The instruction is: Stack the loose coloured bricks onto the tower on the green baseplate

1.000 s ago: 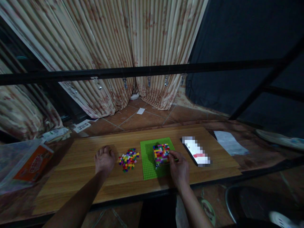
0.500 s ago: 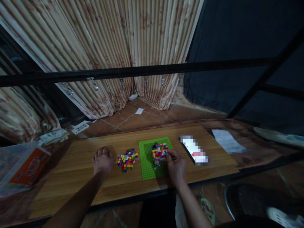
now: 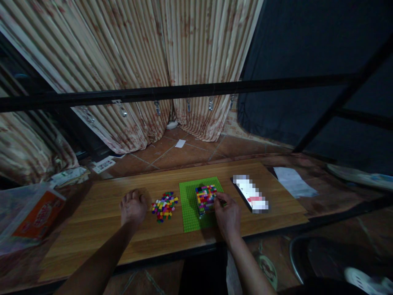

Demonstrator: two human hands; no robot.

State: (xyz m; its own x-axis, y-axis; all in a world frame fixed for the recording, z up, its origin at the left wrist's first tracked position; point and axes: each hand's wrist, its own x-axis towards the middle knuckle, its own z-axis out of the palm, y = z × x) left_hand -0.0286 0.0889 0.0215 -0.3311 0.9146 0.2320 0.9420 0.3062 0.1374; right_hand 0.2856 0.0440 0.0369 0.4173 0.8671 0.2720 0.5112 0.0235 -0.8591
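A many-coloured block built of small toy bricks (image 3: 206, 198) stands on a green studded baseplate (image 3: 188, 219). At the block's right edge is my right hand (image 3: 229, 217), thumb and fingers pinched together. Whatever lies between those fingertips is too small to make out. My left hand (image 3: 133, 207) rests palm down on the wooden table, fingers apart and loosely bent, with nothing in it. A pile of loose bricks (image 3: 165, 207) in mixed colours lies between my left hand and the baseplate.
A phone (image 3: 251, 194) with a lit, blurred screen lies right of the baseplate on the wooden table (image 3: 153, 241). A clear plastic tub with an orange label (image 3: 37, 215) stands at the left. White paper (image 3: 294, 182) lies beyond the table's right end. A dark bar (image 3: 196, 90) crosses behind.
My right hand has shifted very slightly at the block's right edge, still pinched. My left hand stays in place on the table.
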